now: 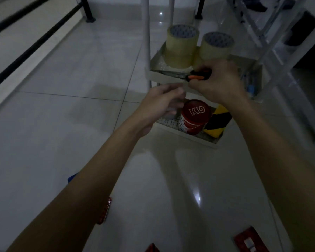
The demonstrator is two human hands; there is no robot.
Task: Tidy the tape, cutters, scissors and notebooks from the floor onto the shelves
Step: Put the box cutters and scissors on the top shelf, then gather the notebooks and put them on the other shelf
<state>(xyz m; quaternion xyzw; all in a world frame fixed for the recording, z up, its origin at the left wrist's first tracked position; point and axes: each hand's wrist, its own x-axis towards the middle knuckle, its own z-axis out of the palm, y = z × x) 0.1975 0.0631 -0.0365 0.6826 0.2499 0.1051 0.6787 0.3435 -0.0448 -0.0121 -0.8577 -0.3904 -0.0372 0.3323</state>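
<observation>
Plainly, the right hand (216,82) is closed around the orange-and-black handles of the scissors (193,75), whose dark blades point left along the front lip of the upper shelf (164,77). The left hand (162,104) hangs just below that lip with its fingers loosely curled and apart, gripping nothing that can be made out; motion blur hides the fingertips.

Scissors of this sort are probably light and rigid, with smooth plastic handles that offer a sure hold and a thin metal end that should be kept away from skin. Holding them by the handles, as now, seems the sensible place; laying them flat should stop them sliding off the narrow tray.

Behind them two rolls of clear tape (182,46) stand side by side on the same shelf, touching or nearly so. They look stiff, fairly dense and easy to take by the outer rim.

On the lower shelf (195,138) a red roll (194,118) carries white letters that read "KD", and beside it leans a yellow-and-black striped roll (217,122). Red-covered notebooks (249,240) still lie on the floor (62,124) near the bottom edge; their print is too dim to read.
</observation>
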